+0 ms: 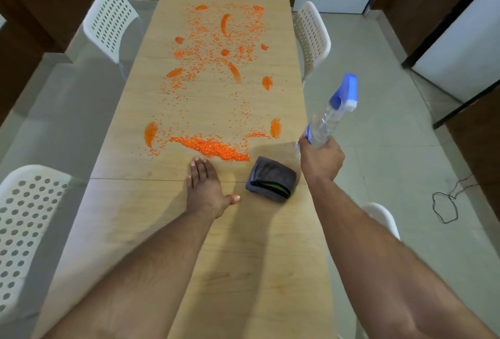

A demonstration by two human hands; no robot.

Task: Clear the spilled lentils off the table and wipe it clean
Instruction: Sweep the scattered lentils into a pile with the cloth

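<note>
My left hand (204, 185) lies flat on the tabletop (151, 230), palm down, fingers straight and close together, thumb spread out to the right. The fingertips stop just short of the near edge of a heaped ridge of lentils (213, 148); whether they touch any stray ones, I cannot tell.

My right hand (320, 158) is raised over the right edge of the tabletop with its fingers wrapped round the lower body of a clear spray bottle (328, 119). The bottle tilts up and away to the right, its blue and white trigger head at the top, over the floor.

The orange lentils cover the middle and far part of the tabletop. Most lie as a thin scatter running from the far end toward me. The thickest pile is the long ridge nearest me, slanting from left down to the right. Around the scatter sit several small dense smears and dabs, along both the left and right sides and through the middle.

A folded grey cloth (271, 179) with a green and black edge rests on the tabletop between my two hands, just near and right of the ridge's right end.

White perforated chairs (108, 23) stand along both sides. A thin black cable (446, 203) lies looped on the floor at right.
</note>
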